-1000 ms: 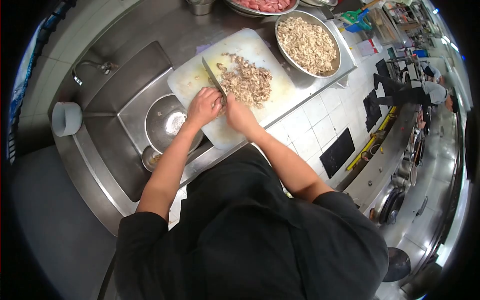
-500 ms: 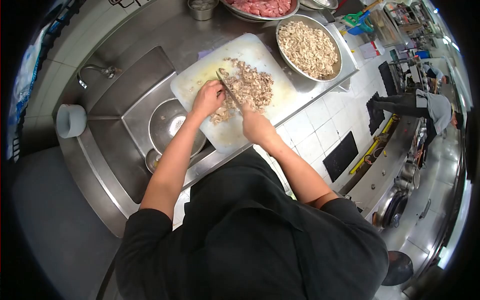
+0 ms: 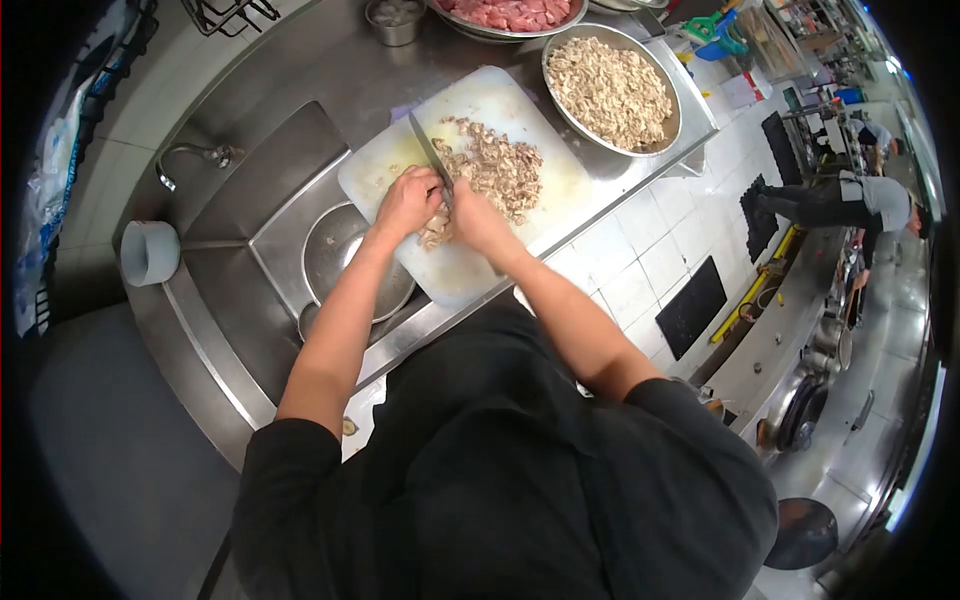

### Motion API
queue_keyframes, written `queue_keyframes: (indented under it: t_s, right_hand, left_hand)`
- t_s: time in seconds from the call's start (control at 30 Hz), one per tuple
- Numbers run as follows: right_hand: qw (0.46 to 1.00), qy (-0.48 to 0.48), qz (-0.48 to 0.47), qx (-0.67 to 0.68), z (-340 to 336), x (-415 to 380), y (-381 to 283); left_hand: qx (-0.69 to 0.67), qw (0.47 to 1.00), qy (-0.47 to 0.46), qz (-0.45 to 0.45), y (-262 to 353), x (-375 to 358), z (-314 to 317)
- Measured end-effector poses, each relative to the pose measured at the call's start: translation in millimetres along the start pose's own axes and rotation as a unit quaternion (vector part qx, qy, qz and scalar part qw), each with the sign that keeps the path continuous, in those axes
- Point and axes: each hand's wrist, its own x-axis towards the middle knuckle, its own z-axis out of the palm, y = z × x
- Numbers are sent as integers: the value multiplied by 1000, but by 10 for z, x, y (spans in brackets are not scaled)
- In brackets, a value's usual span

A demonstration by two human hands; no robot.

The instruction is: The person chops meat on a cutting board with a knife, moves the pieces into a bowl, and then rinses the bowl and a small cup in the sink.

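Observation:
My right hand (image 3: 482,222) is wrapped round the handle of a knife (image 3: 431,150), whose blade points up and to the left over a white cutting board (image 3: 380,170). Close beside the blade, on its left, my left hand (image 3: 409,201) rests with curled fingers at the edge of the chopped brown pieces (image 3: 505,170); what is under its fingertips is too small to name. Most of the chopped pieces lie in a heap to the right of the knife.
A steel bowl of chopped pale pieces (image 3: 610,95) stands right of the board, a bowl of raw pink meat (image 3: 515,14) behind. A sink (image 3: 290,130) holding a metal bowl (image 3: 335,250) lies left. Another person (image 3: 875,203) stands far right.
My right hand and the knife have moved left toward my left hand. The blade now reaches further up over the board. The whole view has shifted slightly.

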Motion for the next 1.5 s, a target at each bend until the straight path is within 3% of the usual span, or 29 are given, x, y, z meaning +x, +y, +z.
queue_keyframes:
  t_s: [0.03,0.1,0.13,0.2,0.27,0.33,0.43,0.57,0.7,0.77,0.87,0.97,1.07,1.17,1.23,1.5]
  right_hand:
    - [1000,-13,2,-3,-104,61,-2]
    - [1000,-14,-7,8,-393,60,-59]
    - [1000,-16,-7,9,-532,-21,-80]
    - [996,-42,58,-50,-821,-145,-109]
    - [993,-58,81,-60,-988,-199,-243]
    - [988,-85,99,-89,-1053,-209,-291]
    - [986,-94,92,-103,-1006,-237,-235]
    - [980,-131,107,-101,-918,-262,-210]
    - [993,-60,56,-80,-358,114,145]
    - [998,-21,17,-58,-412,225,151]
    - [995,-66,25,-67,-730,216,-5]
    - [988,-105,64,-91,-613,-39,8]
    - [997,-28,31,-64,-304,132,178]
    - [997,-43,-15,-58,-516,410,141]
    - [997,-44,5,-70,-715,307,30]
    - [984,-129,45,-112,-913,-281,-269]
  left_hand:
    - [3,1000,-3,4,14,30,-43]
    - [-40,988,-123,-86,14,175,-157]
    - [-41,988,-124,-88,37,210,-165]
    - [-12,996,91,-21,122,363,-100]
    - [29,996,87,-22,99,475,-75]
    - [19,999,-8,-26,40,555,-53]
    - [-40,996,-42,-75,32,548,23]
    - [-40,997,-7,-62,64,474,110]
    - [-5,999,2,-39,-2,455,140]
    - [4,1000,1,-19,-18,459,133]
    - [-8,1000,2,-16,2,445,83]
    - [-20,999,25,-18,-28,392,115]
    - [-21,999,-13,-23,-36,365,54]
    - [-30,1000,-7,-6,-57,404,-37]
    - [-107,992,52,-37,-118,330,-75]
    - [1,997,-30,-69,-21,257,-151]
